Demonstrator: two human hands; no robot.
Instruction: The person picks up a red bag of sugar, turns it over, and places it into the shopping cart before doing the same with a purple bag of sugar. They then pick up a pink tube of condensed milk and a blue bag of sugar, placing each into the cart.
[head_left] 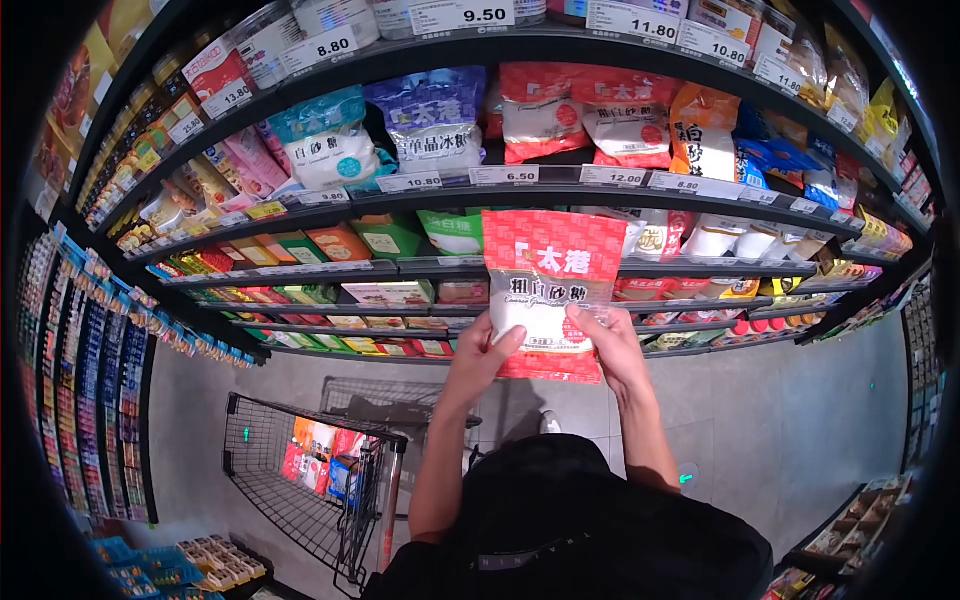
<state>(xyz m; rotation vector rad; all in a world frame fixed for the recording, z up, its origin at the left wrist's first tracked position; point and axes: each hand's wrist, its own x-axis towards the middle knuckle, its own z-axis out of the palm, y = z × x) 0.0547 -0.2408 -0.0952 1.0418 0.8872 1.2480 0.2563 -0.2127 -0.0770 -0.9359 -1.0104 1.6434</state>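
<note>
A red and white bag of sugar (540,262) is held upright in front of me, its printed front facing me. My left hand (482,358) grips its lower left side, thumb across the front. On the lower right side, my right hand (612,345) closes round the edge, thumb on the label. The fingers behind the bag are hidden. Just beyond it, on the shelf, sit similar red bags (627,120), a purple bag (427,125) and a teal bag (325,145).
Curved-looking shelves (560,180) with price tags span the front. A wire shopping cart (300,490) stands at lower left with several colourful packages (325,462) inside. Racks of small goods (95,370) line the left. Crates (855,525) stand at lower right on the grey floor.
</note>
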